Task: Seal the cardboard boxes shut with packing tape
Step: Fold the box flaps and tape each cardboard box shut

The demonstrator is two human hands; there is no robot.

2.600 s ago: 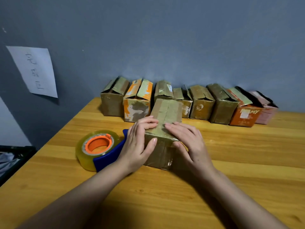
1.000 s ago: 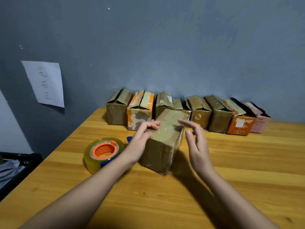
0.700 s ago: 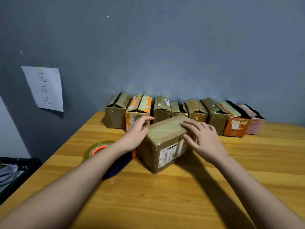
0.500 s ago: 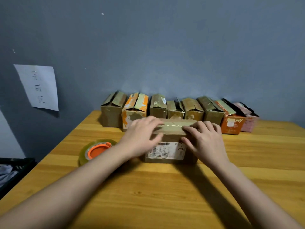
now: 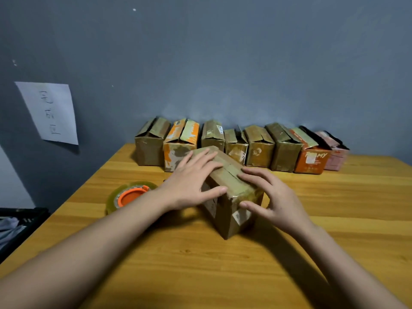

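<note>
**Asker:** Two hands on something? What are they doing?

**Describer:** Both hands rest on one brown cardboard box [image 5: 229, 197] that sits near the middle of the wooden bench [image 5: 223, 264], turned at an angle so one corner points toward the viewer. The left hand [image 5: 191, 181] lies flat across the box's top and left side, fingers [image 5: 200, 159] straight and spread, thumb along the side. The right hand [image 5: 274, 201] cups the near right end, its fingers loosely bent over the taped top edge and its thumb pressing the end face. Neither hand is curled tight around it.

**Asker:** Is the box taped?

**Describer:** A glossy strip of tape runs along the top seam and down over the near end.

**Asker:** Where is the tape itself?

**Describer:** A roll of clear packing tape [image 5: 129, 195] with an orange core lies flat toward the bench's left edge, just beside the left wrist, partly hidden by it.

**Asker:** Anything else there?

**Describer:** Eight more boxes [image 5: 258, 148] stand in a row along the far edge against a grey wall [image 5: 223, 63]: mostly brown, two with orange, one pink at the right end. Several have flaps lifted. A sheet of paper [image 5: 50, 112] with handwriting hangs on the wall at left.
</note>
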